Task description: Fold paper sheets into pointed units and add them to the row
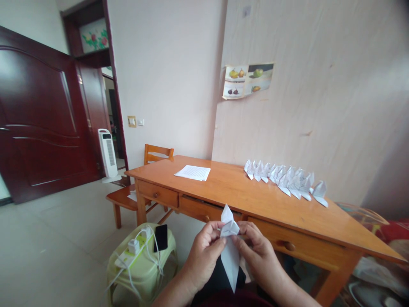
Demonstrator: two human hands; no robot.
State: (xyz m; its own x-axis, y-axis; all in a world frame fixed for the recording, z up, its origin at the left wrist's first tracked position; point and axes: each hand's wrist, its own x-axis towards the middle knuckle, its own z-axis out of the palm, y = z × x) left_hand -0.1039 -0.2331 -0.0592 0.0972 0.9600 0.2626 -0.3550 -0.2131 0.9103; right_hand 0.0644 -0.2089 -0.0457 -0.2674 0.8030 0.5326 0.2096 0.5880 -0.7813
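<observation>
A folded white paper (pixel 230 258), pointed at its top and bottom, is held up in front of the table's front edge. My left hand (pixel 206 251) pinches its left side near the folded middle. On the right side, my right hand (pixel 257 247) grips the same paper between thumb and fingers. Several folded paper pieces (pixel 287 179) stand in a row at the table's back right. Flat printed sheets (pixel 193 172) lie in a stack on the left part of the wooden table (pixel 220 187).
A pale green stool (pixel 143 273) at the lower left bears a power strip (pixel 129 256), white cables and a black phone (pixel 160 238). Behind the table's left end is a wooden chair (pixel 158 150). A white tower heater (pixel 108 153) stands by the doorway.
</observation>
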